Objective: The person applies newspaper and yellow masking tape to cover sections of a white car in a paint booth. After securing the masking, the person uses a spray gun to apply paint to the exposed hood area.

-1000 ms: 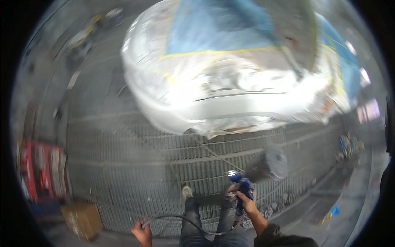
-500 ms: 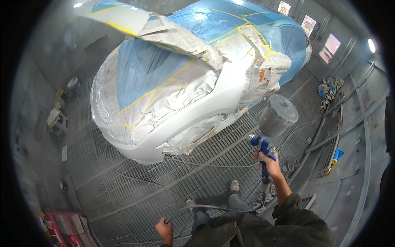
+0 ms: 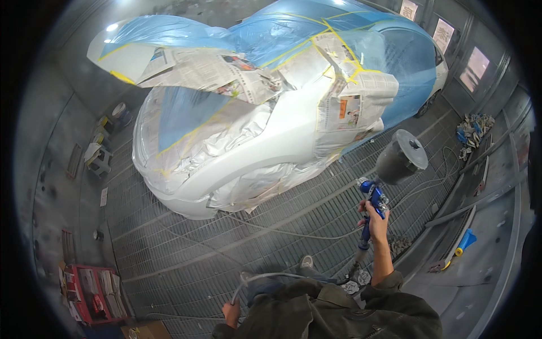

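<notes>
My right hand (image 3: pixel 377 226) is closed round the grip of a blue spray gun (image 3: pixel 374 195), with a dark grey paint cup (image 3: pixel 398 161) tilted above it. Low in the picture, my left hand (image 3: pixel 231 312) grips a grey air hose (image 3: pixel 265 276) that loops across my body. Ahead of me stands a car, masked with blue film (image 3: pixel 415 62), newspaper (image 3: pixel 214 68) and yellow tape. Its front fender (image 3: pixel 291 121) is bare of masking and white or pale grey. The gun is apart from the car, to the right of the fender.
More hose (image 3: pixel 293 233) lies across the slatted floor grating (image 3: pixel 186 248). A red rack (image 3: pixel 84 299) stands at lower left, with a stool (image 3: pixel 99 159) and a bucket (image 3: pixel 121 114) farther back. Crumpled masking scraps (image 3: pixel 474 133) sit by the right wall, near a blue-and-yellow tool (image 3: pixel 464 243).
My viewpoint has shifted, so the car's raised, masked hood shows more broadly. The spray gun sits slightly farther right in view. Both hands keep their grips.
</notes>
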`<act>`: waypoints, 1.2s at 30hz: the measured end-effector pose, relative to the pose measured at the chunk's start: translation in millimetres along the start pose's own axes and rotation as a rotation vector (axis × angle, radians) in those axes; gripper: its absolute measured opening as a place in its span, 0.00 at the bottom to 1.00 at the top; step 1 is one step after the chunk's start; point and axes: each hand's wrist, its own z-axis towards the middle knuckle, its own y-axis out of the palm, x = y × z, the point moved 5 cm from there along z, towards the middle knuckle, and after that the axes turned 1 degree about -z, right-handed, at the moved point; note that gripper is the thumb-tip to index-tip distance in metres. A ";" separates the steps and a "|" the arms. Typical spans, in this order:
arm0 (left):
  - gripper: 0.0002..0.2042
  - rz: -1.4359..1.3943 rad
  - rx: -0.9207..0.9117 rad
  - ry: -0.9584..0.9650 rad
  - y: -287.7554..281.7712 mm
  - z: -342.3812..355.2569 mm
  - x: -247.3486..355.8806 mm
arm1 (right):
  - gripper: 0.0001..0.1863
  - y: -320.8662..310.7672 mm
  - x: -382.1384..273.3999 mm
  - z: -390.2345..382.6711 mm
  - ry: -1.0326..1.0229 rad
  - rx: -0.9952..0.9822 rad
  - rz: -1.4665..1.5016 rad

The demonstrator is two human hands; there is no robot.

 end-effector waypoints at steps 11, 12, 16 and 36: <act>0.22 0.045 -0.007 -0.264 38.9 -39.7 33.8 | 0.09 -35.7 1.6 36.5 0.027 -0.040 0.032; 0.22 0.031 0.003 -0.182 36.0 -36.1 38.8 | 0.09 -37.2 2.9 39.4 0.034 -0.042 0.037; 0.23 -0.013 0.028 0.017 26.6 -34.9 74.8 | 0.09 -43.2 0.7 47.9 0.049 -0.044 0.018; 0.21 -0.037 -0.058 -0.243 80.5 -1.9 61.5 | 0.09 -65.2 -28.0 46.8 -0.041 0.034 0.037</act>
